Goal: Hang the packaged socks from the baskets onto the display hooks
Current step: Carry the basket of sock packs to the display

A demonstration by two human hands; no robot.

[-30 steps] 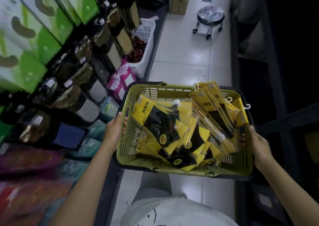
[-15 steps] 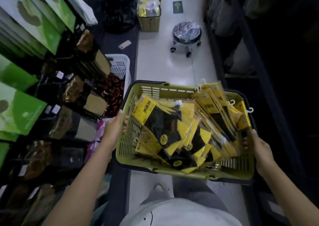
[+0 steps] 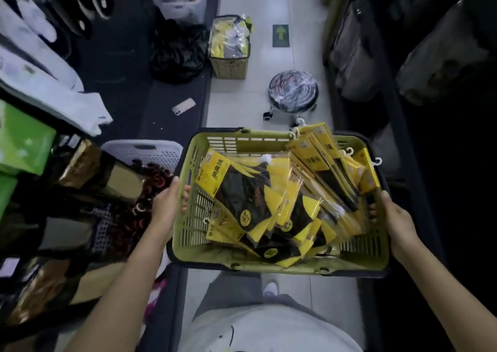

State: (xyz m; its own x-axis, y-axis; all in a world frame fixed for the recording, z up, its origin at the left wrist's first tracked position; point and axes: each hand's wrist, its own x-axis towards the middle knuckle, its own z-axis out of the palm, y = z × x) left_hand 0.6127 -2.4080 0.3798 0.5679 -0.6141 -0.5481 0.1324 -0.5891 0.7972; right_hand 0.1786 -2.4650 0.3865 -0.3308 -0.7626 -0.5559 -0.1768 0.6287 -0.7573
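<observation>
Above the pale tiled aisle, a person holds a green basket [image 3: 193, 217] in front of the body. The left hand [image 3: 168, 206] grips its left wall, fingers curled inside, and the right hand [image 3: 395, 217] grips its right wall likewise. Packaged socks [image 3: 242, 198], black with yellow cards and white hooks, lie heaped inside the basket, several leaning in its far right corner. Beyond the basket stand a wheeled stool [image 3: 294, 90] and a second basket [image 3: 228, 63] of packs. A white basket [image 3: 142, 149] sits just to its left.
</observation>
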